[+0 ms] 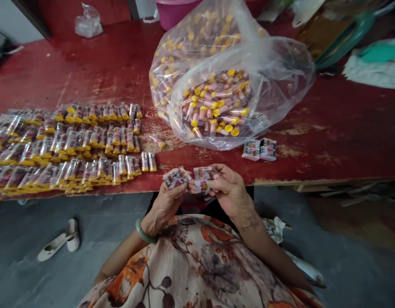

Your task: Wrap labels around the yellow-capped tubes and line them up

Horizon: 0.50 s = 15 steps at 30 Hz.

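Observation:
My left hand [167, 203] is closed on a small fanned bunch of printed labels [175, 177] at the table's front edge. Close beside it, my right hand [234, 192] pinches a single printed label [201, 174]. Something pinkish shows behind that label, near the right fingers; a tube may be there, but the fingers cover most of it. Beyond my hands, an open clear plastic bag [281, 72] holds many yellow-capped tubes [213, 102] with pink contents. Two stacks of labels [259, 149] lie right of the bag's mouth.
Rows of labelled tubes [78, 141] are piled on the left of the red table [313, 149]. One loose tube [157, 141] lies between them and the bag. A pink tub [175, 13] and a crumpled plastic bag [88, 21] are at the back. White shoes [59, 241] lie on the floor.

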Motion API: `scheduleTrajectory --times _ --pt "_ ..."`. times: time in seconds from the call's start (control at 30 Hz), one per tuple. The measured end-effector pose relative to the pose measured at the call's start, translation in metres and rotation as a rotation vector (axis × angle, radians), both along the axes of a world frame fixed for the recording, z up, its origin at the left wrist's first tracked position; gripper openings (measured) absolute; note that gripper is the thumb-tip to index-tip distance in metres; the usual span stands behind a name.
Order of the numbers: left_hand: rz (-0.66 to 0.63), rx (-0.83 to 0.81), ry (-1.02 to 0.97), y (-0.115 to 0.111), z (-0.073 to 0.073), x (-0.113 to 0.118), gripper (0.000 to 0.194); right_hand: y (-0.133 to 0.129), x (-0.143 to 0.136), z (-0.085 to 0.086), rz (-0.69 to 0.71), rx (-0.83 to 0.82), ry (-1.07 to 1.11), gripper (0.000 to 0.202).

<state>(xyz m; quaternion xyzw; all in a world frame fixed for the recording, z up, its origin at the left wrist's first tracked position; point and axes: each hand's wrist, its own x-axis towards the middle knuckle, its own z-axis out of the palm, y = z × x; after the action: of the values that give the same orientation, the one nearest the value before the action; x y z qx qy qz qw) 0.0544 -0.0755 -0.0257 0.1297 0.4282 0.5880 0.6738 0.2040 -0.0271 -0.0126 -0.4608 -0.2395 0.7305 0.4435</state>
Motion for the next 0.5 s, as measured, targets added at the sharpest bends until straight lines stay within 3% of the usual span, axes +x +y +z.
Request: scheduleTrajectory --times 0.1,0.23,0.5 --pt "-0.003 0.026 -0.033 0.006 0.003 -0.001 0.035 0.002 0.002 0.0 0.029 -0.003 -0.003 0.04" --pt "-0.035 0.031 -0.072 0.016 0.006 0.003 0.031 0.002 0.003 0.0 0.01 0.055 -0.046 0.039" --pt "-0.123 -0.058 0.202 0.022 0.008 0.009 0.035 0.001 0.001 0.002 0.016 0.14 -0.145 0.039"
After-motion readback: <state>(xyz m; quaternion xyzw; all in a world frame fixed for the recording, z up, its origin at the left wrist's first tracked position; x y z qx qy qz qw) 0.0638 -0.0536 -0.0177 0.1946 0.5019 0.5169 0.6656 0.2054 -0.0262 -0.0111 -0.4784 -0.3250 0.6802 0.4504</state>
